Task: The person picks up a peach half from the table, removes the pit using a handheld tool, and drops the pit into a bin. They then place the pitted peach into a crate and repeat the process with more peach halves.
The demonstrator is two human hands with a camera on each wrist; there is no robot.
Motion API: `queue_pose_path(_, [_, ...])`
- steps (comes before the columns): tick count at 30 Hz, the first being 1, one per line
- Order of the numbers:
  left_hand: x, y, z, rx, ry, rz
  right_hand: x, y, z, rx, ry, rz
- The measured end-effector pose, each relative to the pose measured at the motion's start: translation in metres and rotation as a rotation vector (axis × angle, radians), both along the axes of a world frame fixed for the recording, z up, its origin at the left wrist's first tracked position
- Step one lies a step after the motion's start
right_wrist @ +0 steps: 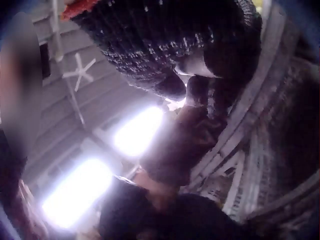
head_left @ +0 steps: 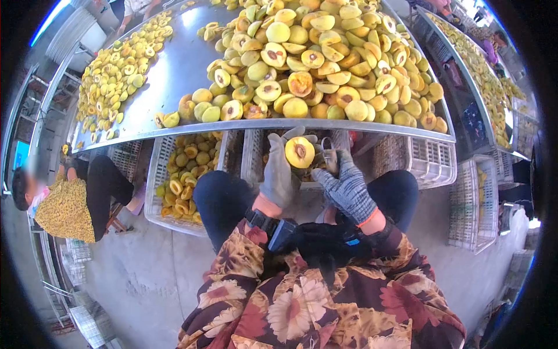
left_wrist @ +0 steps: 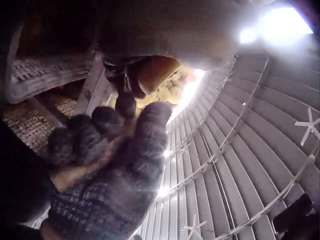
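Observation:
In the head view, a halved yellow peach [head_left: 299, 152], its cut face and brown pit turned up, sits in my left hand [head_left: 278, 174], which wears a grey glove and holds it at the fingers. My right hand [head_left: 347, 189], in a striped knit glove with an orange cuff edge, grips a small metal-looking tool [head_left: 330, 161] just right of the fruit; I cannot tell its kind. From the left wrist, the knit-gloved right hand [left_wrist: 115, 170] shows with curled fingers close to the peach [left_wrist: 157, 75]. In the right wrist view the right hand [right_wrist: 175, 45] is dark and its grip is mostly hidden.
A metal table [head_left: 174, 64] carries a heap of peach halves [head_left: 325, 58], its front edge just beyond my hands. Below stand plastic crates: one with peach halves [head_left: 185, 192] at left, another crate [head_left: 415, 160] at right. Another person [head_left: 67, 203] sits at the left.

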State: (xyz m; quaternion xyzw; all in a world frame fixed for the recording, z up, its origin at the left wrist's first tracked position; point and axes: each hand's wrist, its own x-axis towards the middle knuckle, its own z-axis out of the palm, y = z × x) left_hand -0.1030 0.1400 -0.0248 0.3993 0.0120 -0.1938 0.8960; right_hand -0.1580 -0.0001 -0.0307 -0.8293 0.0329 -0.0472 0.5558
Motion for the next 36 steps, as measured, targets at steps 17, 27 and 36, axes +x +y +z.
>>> queue_pose_path(17, [-0.002, 0.009, -0.027, 0.178, 0.000, 0.070, -0.002, 0.021, 0.019, -0.614, 0.234, 0.240])
queue_pose_path(27, [0.002, 0.008, -0.031, 0.305, 0.061, 0.093, -0.002, 0.021, 0.007, -0.446, 0.291, 0.306])
queue_pose_path(36, [0.003, 0.008, -0.030, 0.322, 0.113, 0.088, -0.006, 0.027, -0.001, -0.379, 0.311, 0.269])
